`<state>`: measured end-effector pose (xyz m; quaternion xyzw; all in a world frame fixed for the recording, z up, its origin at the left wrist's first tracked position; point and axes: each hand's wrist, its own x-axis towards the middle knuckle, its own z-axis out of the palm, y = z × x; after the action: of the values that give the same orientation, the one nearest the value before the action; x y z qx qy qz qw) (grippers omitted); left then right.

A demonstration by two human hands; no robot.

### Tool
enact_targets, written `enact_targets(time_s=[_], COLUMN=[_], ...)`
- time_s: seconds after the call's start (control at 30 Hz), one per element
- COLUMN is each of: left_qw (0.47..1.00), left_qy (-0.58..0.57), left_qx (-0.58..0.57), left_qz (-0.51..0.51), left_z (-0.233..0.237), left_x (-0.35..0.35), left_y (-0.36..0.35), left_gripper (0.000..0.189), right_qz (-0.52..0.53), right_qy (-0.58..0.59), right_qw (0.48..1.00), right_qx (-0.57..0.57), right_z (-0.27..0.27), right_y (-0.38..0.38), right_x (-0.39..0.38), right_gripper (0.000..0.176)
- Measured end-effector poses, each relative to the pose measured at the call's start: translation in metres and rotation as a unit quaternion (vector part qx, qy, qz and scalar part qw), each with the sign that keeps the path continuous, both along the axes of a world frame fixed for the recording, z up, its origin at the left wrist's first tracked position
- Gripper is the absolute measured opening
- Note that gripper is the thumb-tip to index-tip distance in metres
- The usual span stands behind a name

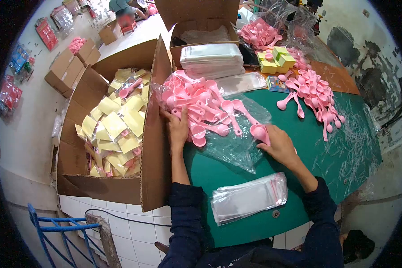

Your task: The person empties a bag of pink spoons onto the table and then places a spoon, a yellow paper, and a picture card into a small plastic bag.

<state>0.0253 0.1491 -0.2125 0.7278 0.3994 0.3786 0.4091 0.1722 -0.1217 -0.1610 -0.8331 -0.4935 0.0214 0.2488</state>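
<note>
A heap of pink measuring spoons (187,96) lies on and partly inside a clear plastic bag (236,152) on the green table. My left hand (178,127) is at the near left edge of the heap, between it and the cardboard box. Its thumb and forefinger are apart against the spoons and bag; the other fingers are partly hidden. My right hand (279,145) is closed around the bowl end of a pink measuring spoon (256,129) at the heap's right side. Below the hands lies a stack of clear plastic sleeves (250,196).
A cardboard box (152,134) at left holds several packets with yellow cards (116,125). More plastic sleeves (212,58) are stacked behind the heap. Yellow boxes (277,60) and loose pink spoons (315,94) lie at right, beside plastic scraps (348,147). A person (123,9) sits far back.
</note>
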Motion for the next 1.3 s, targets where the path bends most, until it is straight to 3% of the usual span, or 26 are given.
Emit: enact_targets(time_s=[0.07,0.17,0.23,0.3,0.37,0.4,0.47,0.5,0.53,0.6,0.67,0.73,0.83,0.93,1.03,1.17,1.27,1.3], left_qw=[1.000,1.000,1.000,1.000,1.000,1.000,0.999,0.998,0.999,0.999,0.999,0.999,0.998,0.999,0.999,1.000,0.999,1.000], left_qy=[-0.007,-0.011,0.003,0.005,-0.003,-0.016,-0.044,-0.055,-0.048,-0.031,-0.038,-0.039,-0.057,-0.048,-0.035,-0.022,-0.025,-0.023], left_qx=[0.004,-0.004,-0.002,-0.002,-0.006,0.002,0.018,0.024,0.013,-0.007,-0.019,-0.028,-0.027,0.007,-0.011,-0.007,0.010,-0.012], left_qz=[-0.007,-0.003,0.003,0.004,0.002,-0.008,-0.016,-0.018,-0.003,0.017,0.009,0.006,-0.001,0.017,0.009,0.010,0.022,0.016], left_z=[0.004,0.007,0.004,0.001,-0.001,0.001,0.005,0.005,0.003,-0.001,0.019,0.021,0.017,0.016,0.011,0.014,-0.001,0.004], left_x=[-0.001,-0.001,-0.002,0.000,-0.001,0.000,0.001,-0.001,-0.002,0.000,-0.002,-0.003,-0.003,-0.002,-0.003,-0.004,-0.001,-0.002], left_y=[-0.002,-0.006,-0.004,-0.003,-0.002,-0.003,-0.004,-0.004,-0.004,-0.005,-0.014,-0.014,-0.013,-0.011,-0.008,-0.011,-0.006,-0.007], left_gripper=[0.090,0.089,0.089,0.089,0.088,0.087,0.085,0.084,0.084,0.082,0.079,0.077,0.080,0.077,0.075,0.074,0.077,0.076], right_qz=[-0.031,0.138,0.097,0.006,-0.076,-0.104,-0.148,-0.096,0.057,0.305,0.376,0.280,0.266,0.282,0.154,0.068,0.079,0.102], right_qy=[-0.012,0.152,0.104,0.006,-0.121,-0.253,-0.499,-0.251,-0.114,0.141,0.040,-0.087,-0.134,-0.155,-0.256,-0.218,-0.130,-0.151], right_qw=[0.997,0.966,0.979,0.987,0.988,0.960,0.852,0.961,0.982,0.917,0.925,0.956,0.943,0.940,0.949,0.971,0.988,0.979], right_qx=[-0.074,-0.155,-0.145,-0.163,-0.063,-0.061,-0.050,-0.064,-0.140,-0.216,-0.039,0.020,0.147,0.110,0.097,0.066,0.031,0.087], right_z=[-0.005,0.043,0.063,0.076,0.057,0.060,0.064,0.055,0.056,0.053,0.015,-0.006,-0.013,0.002,-0.012,-0.024,-0.024,-0.032], right_y=[-0.003,-0.024,-0.041,-0.041,-0.041,-0.040,-0.031,-0.033,-0.027,0.003,0.030,0.060,0.115,0.141,0.157,0.150,0.151,0.154], right_x=[0.004,0.052,0.095,0.144,0.192,0.182,0.146,0.141,0.121,0.060,0.016,-0.006,-0.005,-0.022,-0.039,-0.055,-0.050,-0.045], right_gripper=[0.042,0.043,0.033,0.036,0.029,0.030,0.030,0.033,0.036,0.037,0.038,0.049,0.058,0.064,0.068,0.074,0.076,0.077])
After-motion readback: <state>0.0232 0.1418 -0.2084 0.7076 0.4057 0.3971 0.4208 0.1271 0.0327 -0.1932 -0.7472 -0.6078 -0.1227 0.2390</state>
